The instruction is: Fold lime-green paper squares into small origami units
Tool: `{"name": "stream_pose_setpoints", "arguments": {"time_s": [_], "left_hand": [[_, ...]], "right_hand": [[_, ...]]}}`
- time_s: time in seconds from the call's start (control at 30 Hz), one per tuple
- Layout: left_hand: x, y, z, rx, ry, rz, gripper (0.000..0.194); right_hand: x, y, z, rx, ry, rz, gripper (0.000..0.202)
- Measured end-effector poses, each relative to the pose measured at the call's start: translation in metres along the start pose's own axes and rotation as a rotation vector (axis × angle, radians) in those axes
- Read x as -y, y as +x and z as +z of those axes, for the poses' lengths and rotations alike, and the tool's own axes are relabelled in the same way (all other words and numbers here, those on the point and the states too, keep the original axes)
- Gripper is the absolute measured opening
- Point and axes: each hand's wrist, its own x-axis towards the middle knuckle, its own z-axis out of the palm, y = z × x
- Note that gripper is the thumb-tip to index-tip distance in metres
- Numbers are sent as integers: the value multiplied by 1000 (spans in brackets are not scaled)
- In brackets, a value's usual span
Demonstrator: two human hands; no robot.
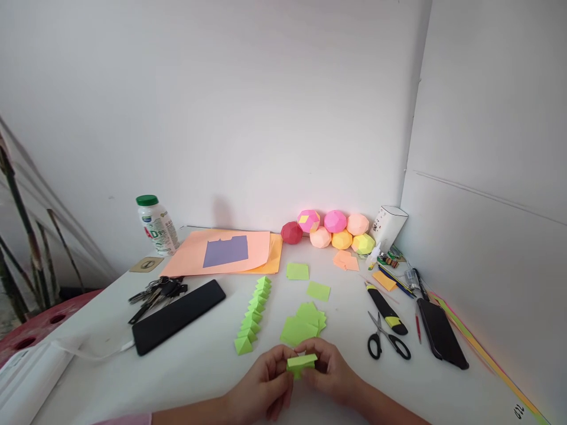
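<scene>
The left hand (266,381) and the right hand (333,373) meet at the near edge of the worktop (195,369), the grip of each closed on a small folded green paper (302,361), one at either end. Just beyond it lies a loose pile of green sheets (303,326), with two more green pieces, one (297,271) farther off and another (318,291) to its right. Left of the pile, a row of folded green units (253,313) runs from near to far (all peaked, like little roofs). On the right are scissors (388,337), their blades slightly parted, with a black-and-yellow cutter (386,308) just beyond. Faceted paper balls (335,222) sit stacked at the far side by the wall. A black slab (179,317) and keys (157,293) lie on the left.
</scene>
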Motion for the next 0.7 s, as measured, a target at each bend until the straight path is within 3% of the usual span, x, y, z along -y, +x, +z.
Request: {"name": "stream_pose_setpoints", "arguments": {"time_s": [0.2, 0.43, 0.7], "left_hand": [[-3, 2, 0, -9, -90, 21, 31], [-4, 1, 1, -53, -162, 90, 38], [-2, 3, -3, -51, -192, 44, 28]], "right_hand": [[-6, 1, -4, -11, 101, 68, 41], [0, 1, -2, -90, 100, 154, 34], [2, -1, 0, -88, 102, 170, 31]]}}
